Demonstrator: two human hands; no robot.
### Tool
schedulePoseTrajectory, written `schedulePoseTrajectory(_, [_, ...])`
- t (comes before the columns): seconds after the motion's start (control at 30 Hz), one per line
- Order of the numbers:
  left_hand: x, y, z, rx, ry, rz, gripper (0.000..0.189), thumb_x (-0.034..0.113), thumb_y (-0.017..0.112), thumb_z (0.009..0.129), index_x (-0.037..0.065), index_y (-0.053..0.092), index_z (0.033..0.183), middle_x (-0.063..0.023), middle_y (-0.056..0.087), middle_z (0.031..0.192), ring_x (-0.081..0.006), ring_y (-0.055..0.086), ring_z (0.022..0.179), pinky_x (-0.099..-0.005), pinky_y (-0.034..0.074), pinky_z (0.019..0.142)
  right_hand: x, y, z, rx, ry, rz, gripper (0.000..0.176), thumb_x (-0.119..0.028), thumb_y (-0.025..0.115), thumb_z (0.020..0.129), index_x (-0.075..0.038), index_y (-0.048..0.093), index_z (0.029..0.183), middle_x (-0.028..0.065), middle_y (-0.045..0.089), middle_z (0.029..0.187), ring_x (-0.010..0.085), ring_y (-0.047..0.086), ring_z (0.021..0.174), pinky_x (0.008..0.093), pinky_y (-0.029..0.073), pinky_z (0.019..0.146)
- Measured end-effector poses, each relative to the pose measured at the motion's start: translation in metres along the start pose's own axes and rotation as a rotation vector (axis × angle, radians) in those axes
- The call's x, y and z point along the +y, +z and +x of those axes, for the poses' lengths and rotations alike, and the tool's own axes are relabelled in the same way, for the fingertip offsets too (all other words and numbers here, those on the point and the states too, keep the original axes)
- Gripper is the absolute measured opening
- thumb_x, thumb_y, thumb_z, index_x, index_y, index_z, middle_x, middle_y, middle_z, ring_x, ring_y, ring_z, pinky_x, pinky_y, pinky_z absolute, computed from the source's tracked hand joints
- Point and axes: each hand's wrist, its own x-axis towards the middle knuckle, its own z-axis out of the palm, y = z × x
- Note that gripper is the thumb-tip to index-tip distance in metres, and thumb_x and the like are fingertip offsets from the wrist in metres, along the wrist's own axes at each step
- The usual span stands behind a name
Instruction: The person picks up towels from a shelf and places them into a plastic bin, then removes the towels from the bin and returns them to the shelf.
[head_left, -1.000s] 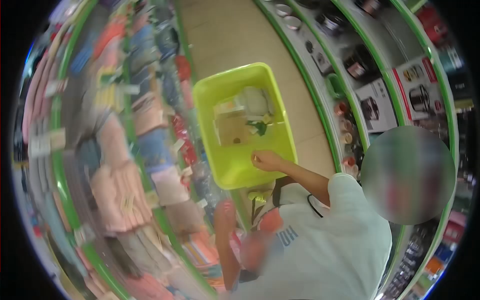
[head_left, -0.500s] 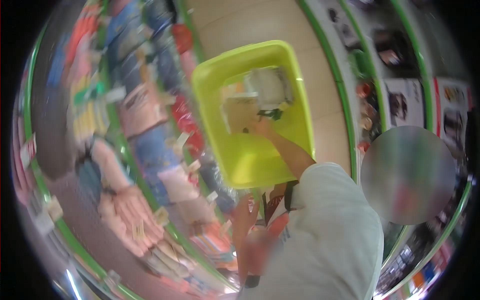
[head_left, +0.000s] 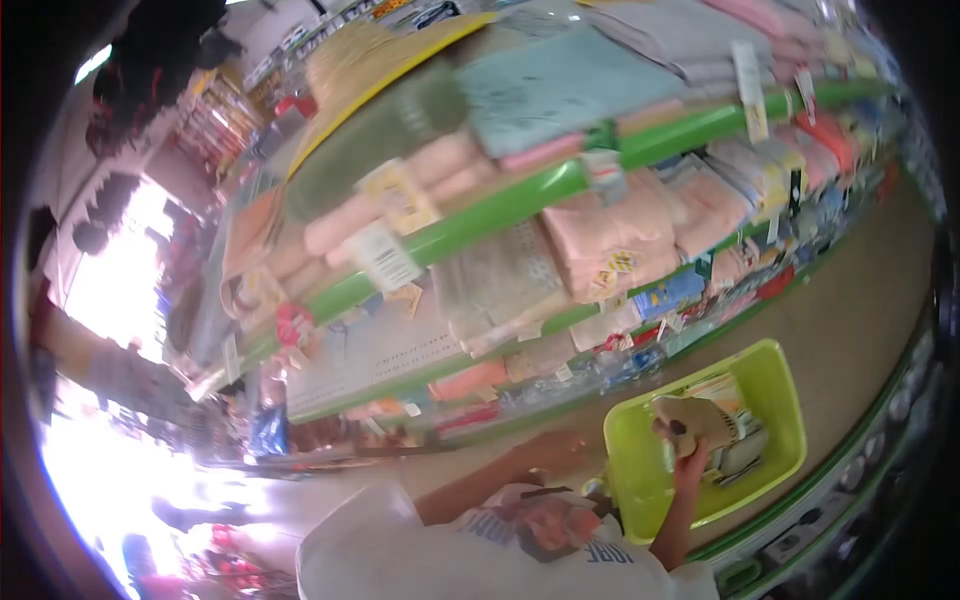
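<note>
My right hand (head_left: 692,458) grips a tan, card-like item (head_left: 688,418) with a dark spot, raised over the inside of a lime-green basket (head_left: 640,502). Behind this item, in the basket, lie a pale packet (head_left: 742,450) and other small goods. To the left of the basket, my left hand (head_left: 560,450) is stretched out near its rim; it is smeared, and its fingers are not clear.
Green-edged shelves (head_left: 560,185) hold folded towels in pink, grey and blue, with price tags hanging. A straw hat (head_left: 365,60) with a yellow rim lies on top. Another shelf (head_left: 860,490) runs along the lower right. Bright light comes from the left.
The view has swung up and left towards the towel shelves, so the basket now appears at the lower right. The tan item in my right hand shows more fully.
</note>
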Motion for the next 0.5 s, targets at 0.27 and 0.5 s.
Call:
schedulePoseTrajectory(0.27, [-0.028, -0.055, -0.084, 0.181, 0.105, -0.716, 0.043, 0.032, 0.049, 0.096, 0.005, 0.053, 0.129, -0.0137, 0.058, 0.121, -0.0234, 0.057, 0.107, -0.0375, 0.045, 0.094, 0.008, 0.219, -0.125, -0.305, 0.295, -0.011, 0.058, -0.024, 0.056, 0.081, -0.002, 0.042, 0.133, 0.0131, 0.055, 0.124, 0.0286, 0.056, 0.112, 0.0429, 0.048, 0.094])
schedulePoseTrajectory(0.5, [-0.045, -0.137, -0.219, 0.559, 0.309, -1.96, 0.066, 0.058, 0.034, 0.096, 0.008, 0.045, 0.137, -0.0131, 0.059, 0.121, -0.0276, 0.057, 0.111, -0.0421, 0.046, 0.096, 0.087, 0.346, -0.142, -0.794, 0.25, -0.52, 0.054, -0.011, 0.064, 0.076, 0.003, 0.05, 0.126, 0.0152, 0.06, 0.116, 0.0282, 0.059, 0.109, 0.0393, 0.047, 0.093])
